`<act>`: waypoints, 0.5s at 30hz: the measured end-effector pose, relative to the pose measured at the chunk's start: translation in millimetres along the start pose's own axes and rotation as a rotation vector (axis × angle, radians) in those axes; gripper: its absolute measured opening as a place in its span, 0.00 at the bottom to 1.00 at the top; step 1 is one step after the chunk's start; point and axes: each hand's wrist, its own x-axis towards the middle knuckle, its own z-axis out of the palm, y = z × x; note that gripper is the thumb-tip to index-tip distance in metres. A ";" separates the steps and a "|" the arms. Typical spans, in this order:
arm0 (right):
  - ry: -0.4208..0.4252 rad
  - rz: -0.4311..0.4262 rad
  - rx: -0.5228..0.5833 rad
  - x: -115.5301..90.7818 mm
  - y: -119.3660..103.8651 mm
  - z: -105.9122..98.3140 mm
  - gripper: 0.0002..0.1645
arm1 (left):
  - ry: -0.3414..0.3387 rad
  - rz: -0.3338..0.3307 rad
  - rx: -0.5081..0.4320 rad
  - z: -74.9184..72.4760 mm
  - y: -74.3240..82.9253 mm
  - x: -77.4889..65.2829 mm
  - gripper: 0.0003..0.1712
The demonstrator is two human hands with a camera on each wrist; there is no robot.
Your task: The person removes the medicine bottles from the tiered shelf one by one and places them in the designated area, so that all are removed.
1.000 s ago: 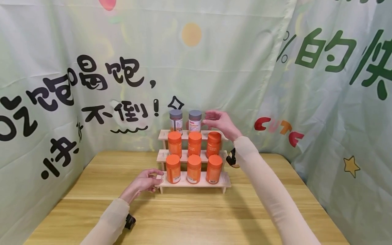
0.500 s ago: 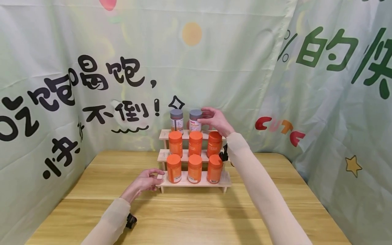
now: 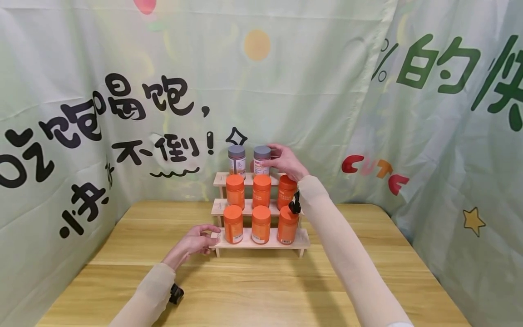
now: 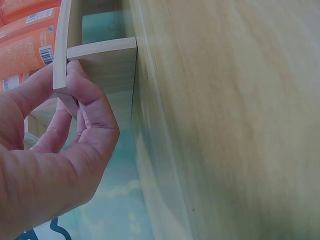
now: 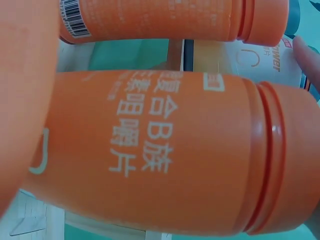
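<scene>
A three-step wooden rack (image 3: 303, 237) bears orange jars on its two lower steps and two grey-capped bottles on the top one. My left hand (image 3: 197, 240) grips the left end of the lowest step; in the left wrist view its fingers (image 4: 92, 102) curl round the board (image 4: 61, 47). At the top right, my right hand (image 3: 288, 162) holds the right grey-capped bottle (image 3: 261, 152), thumb in front and fingers at its far side. The other grey-capped bottle (image 3: 236, 156) stands to its left. An orange jar (image 5: 195, 150) fills much of the right wrist view, hiding most of that hand.
Below the right hand, an orange jar (image 3: 285, 196) stands on the middle step, close to the wrist and its black strap (image 3: 294, 203). The rack stands on a wooden table (image 3: 253, 290), with a printed cloth (image 3: 310, 91) hanging behind and at both sides.
My right hand has moved left from beside the right grey-capped bottle onto it, the thumb now over its front. The left hand keeps its grip on the rack.
</scene>
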 end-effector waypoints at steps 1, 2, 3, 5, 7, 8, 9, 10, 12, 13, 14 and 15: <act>-0.001 -0.001 -0.002 0.3 -0.7 0.9 0.42 | 0.001 0.001 0.001 -0.4 0.2 -0.2 0.22; 0.001 0.002 -0.002 0.5 -1.5 1.6 0.42 | 0.000 0.002 0.001 -0.7 0.6 -0.4 0.22; 0.002 0.003 -0.003 0.7 -2.1 2.5 0.42 | -0.002 0.003 0.002 -1.0 1.0 -0.8 0.22; 0.009 0.005 -0.012 1.1 -3.3 4.1 0.43 | -0.001 0.004 0.002 -1.5 1.4 -1.1 0.22; 0.019 0.004 -0.027 1.6 -4.0 5.9 0.43 | -0.001 0.005 0.004 -1.6 2.1 -1.7 0.22; 0.022 0.000 -0.037 1.8 -4.3 6.8 0.42 | -0.001 0.007 0.005 -1.6 2.2 -1.9 0.22; 0.026 -0.005 -0.046 1.9 -4.6 7.9 0.42 | 0.000 0.009 0.008 -1.4 2.4 -2.3 0.22; 0.031 -0.007 -0.055 1.9 -4.6 8.6 0.42 | 0.000 0.007 0.007 -1.4 2.4 -2.2 0.22; 0.037 -0.014 -0.063 1.9 -4.6 9.9 0.41 | -0.001 0.005 0.005 -1.2 2.4 -2.3 0.22; 0.043 -0.015 -0.066 1.5 -4.6 10.1 0.41 | -0.002 0.005 0.007 -1.1 2.2 -2.1 0.23; 0.048 -0.015 -0.066 0.8 -4.9 10.1 0.41 | -0.003 0.002 0.005 -1.1 2.2 -2.0 0.23; 0.055 -0.015 -0.063 0.5 -5.1 9.9 0.41 | -0.003 0.000 0.004 -1.1 2.3 -1.9 0.23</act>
